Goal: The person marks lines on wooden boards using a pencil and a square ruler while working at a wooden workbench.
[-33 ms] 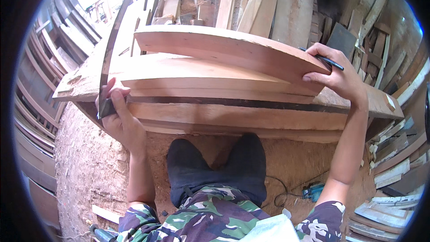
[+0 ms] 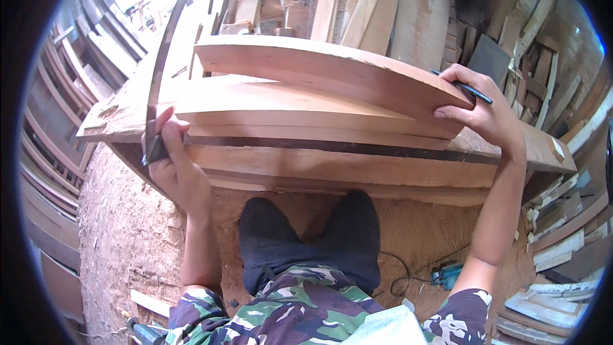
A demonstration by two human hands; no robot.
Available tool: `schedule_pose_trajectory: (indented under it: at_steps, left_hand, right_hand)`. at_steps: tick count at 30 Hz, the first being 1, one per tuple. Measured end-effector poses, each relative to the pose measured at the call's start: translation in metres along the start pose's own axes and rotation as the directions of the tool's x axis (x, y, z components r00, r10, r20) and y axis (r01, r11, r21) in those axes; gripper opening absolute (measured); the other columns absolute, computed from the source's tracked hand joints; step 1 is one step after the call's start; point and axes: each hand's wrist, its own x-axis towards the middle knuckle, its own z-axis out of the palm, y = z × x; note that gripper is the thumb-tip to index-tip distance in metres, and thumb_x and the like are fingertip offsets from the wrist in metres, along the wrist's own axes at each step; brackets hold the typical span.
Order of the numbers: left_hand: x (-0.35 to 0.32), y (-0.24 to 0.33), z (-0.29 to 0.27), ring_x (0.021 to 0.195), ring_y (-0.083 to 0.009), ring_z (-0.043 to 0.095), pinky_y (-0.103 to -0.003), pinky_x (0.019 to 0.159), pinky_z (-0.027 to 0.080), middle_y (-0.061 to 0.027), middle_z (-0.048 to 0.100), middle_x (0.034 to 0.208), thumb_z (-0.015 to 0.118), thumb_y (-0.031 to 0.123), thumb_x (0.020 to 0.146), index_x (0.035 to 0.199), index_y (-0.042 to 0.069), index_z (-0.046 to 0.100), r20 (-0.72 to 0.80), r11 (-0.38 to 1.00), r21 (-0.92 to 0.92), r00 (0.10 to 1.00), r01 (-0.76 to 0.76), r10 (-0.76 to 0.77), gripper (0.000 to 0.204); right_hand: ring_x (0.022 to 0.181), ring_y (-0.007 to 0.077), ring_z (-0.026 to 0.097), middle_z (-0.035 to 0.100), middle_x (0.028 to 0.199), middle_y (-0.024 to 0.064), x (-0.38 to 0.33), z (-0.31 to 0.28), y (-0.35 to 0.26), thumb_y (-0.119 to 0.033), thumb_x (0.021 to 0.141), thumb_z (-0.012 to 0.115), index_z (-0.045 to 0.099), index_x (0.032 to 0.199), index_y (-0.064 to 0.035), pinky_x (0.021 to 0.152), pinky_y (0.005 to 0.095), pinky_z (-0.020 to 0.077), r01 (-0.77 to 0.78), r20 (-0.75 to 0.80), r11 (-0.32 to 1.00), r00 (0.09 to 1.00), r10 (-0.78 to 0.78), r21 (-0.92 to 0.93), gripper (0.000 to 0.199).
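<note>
My left hand (image 2: 184,176) is closed around the lower end of a carpenter's square (image 2: 159,73). The square's long, thin, dark blade rises past the left end of the workbench. At the far right, my right hand (image 2: 486,112) grips the end of a thick plank (image 2: 319,67) with a curved upper edge, thumb on the near face. A black pen (image 2: 480,94) is tucked between that hand's fingers. The plank stands tilted on edge, its right end against another pale board (image 2: 274,99) lying on the bench. Part of the square's lower end is hidden by my left fingers.
The wooden workbench (image 2: 96,124) spans the view, with further boards (image 2: 319,165) along its near side. Offcuts and planks (image 2: 415,22) lean behind it. More timber is stacked left and right. A blue-green corded power tool (image 2: 447,275) lies on the dusty floor.
My left hand and the square have shifted slightly to the right, and the blade's upper end leans a little more that way. The right hand still holds the plank and pen.
</note>
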Motion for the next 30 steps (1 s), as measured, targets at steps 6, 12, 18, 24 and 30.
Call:
schedule_pose_trajectory:
  at_steps: [6,12,18,24,30]
  left_hand:
    - [0.004,-0.003,-0.018,0.095,-0.0133,0.063,-0.032,0.087,0.052,-0.0051,0.067,0.103,0.052,0.026,0.119,0.119,0.003,0.065,-0.049,0.992,0.109,0.996,-0.067,0.073,0.027]
    - [-0.007,-0.028,-0.046,0.084,-0.0135,0.063,-0.03,0.079,0.051,-0.0064,0.065,0.092,0.051,0.017,0.118,0.116,0.002,0.056,-0.174,0.984,-0.158,0.984,-0.078,0.05,0.015]
    - [-0.049,-0.061,-0.128,0.085,-0.0091,0.055,-0.026,0.078,0.044,-0.0038,0.059,0.093,0.045,0.02,0.12,0.116,0.005,0.056,-0.374,0.992,0.089,0.92,-0.086,0.113,0.018]
    - [-0.081,-0.068,-0.229,0.083,-0.0097,0.051,-0.027,0.082,0.043,-0.0028,0.055,0.09,0.044,0.014,0.119,0.117,0.004,0.056,-0.596,0.96,0.277,0.779,-0.028,0.195,0.016]
    - [-0.074,-0.059,-0.278,0.081,-0.0099,0.049,-0.028,0.077,0.041,-0.0025,0.056,0.091,0.044,0.017,0.119,0.111,0.005,0.057,-0.612,0.886,0.442,0.674,-0.142,0.414,0.019]
  right_hand:
    - [0.089,0.0169,0.065,0.071,0.095,0.0103,0.002,0.032,-0.003,-0.02,0.081,0.09,0.069,0.11,0.0005,0.086,0.0327,0.0533,-0.015,-0.124,1.0,0.992,0.013,-0.015,0.041]
    - [0.098,0.0273,0.069,0.072,0.109,0.0142,-0.028,0.066,-0.017,-0.018,0.097,0.083,0.069,0.123,0.0022,0.089,0.0379,0.0565,0.221,-0.412,0.869,0.811,-0.416,-0.443,0.035]
    - [0.095,0.0267,0.072,0.075,0.109,0.016,-0.004,0.141,-0.045,-0.014,0.097,0.079,0.072,0.122,0.0046,0.084,0.0348,0.0589,0.368,-0.472,0.871,0.735,-0.487,-0.326,0.032]
    - [0.092,0.0262,0.075,0.078,0.109,0.0178,0.025,0.198,-0.068,-0.01,0.098,0.075,0.075,0.122,0.0069,0.079,0.0318,0.0613,0.526,-0.441,0.849,0.75,-0.493,-0.054,0.03]
    - [0.089,0.0288,0.077,0.079,0.107,0.0178,0.048,0.254,-0.126,-0.009,0.097,0.075,0.077,0.121,0.0057,0.075,0.0334,0.0632,0.652,-0.387,0.741,0.732,-0.561,0.158,0.029]
